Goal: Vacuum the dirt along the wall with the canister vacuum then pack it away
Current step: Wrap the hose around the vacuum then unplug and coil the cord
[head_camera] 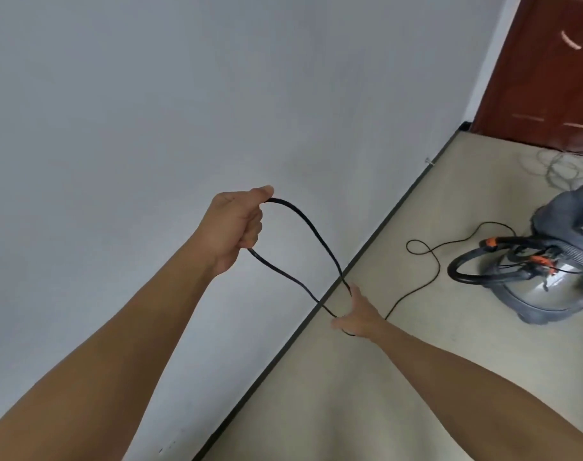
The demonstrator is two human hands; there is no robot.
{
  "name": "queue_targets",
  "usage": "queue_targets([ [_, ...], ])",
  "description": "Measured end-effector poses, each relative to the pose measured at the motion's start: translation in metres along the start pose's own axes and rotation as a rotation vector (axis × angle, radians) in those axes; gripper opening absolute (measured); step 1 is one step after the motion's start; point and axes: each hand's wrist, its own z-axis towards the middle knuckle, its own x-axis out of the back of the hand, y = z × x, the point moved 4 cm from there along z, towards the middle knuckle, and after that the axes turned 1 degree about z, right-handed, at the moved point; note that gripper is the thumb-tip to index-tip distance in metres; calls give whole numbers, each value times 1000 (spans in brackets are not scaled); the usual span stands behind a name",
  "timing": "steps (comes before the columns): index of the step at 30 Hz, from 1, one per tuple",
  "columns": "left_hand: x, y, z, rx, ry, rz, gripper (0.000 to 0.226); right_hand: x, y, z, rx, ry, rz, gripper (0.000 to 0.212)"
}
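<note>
Gripped in the curled fingers of the left hand (235,224) is a black power cord (318,237), with the thumb pressed along the top. Two strands leave that fist, one from above the fingers and one from below. They spread into a long loop that narrows toward the right hand (356,314). That hand is lower and further forward, thumb up and fingers stretched out rather than closed. The cord is hooked across it between thumb and fingers, so it carries the loop's far end without clamping it.

From the right hand the cord drops to the beige floor (383,394), curls once into a small ring, and runs on to the canister vacuum (542,284). The vacuum stands well to the right, away from the black baseboard (270,372). It has a shiny steel drum and a grey top. A black hose (454,266) with orange collars is wrapped around its waist. The switches on its lid are too blurred to read, and any brand mark cannot be made out.

Both forearms reach out in front of a pale grey wall (150,94). At the far right a brown door (549,78) meets the floor. A loose tangle of grey wire (562,171) lies in front of it. A small metal door stop (429,161) sticks out near the baseboard.
</note>
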Motion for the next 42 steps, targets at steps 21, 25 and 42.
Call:
queue_targets([
  [21, 105, 111, 92, -308, 138, 65, 60, 90, 68, 51, -112, 392, -29, 38],
  [25, 47, 73, 163, -240, 222, 146, 59, 175, 85, 78, -157, 435, 66, 42],
  [42, -270, -53, 360, 135, -670, 492, 49, 394, -57, 122, 210, -85, 307, 24],
])
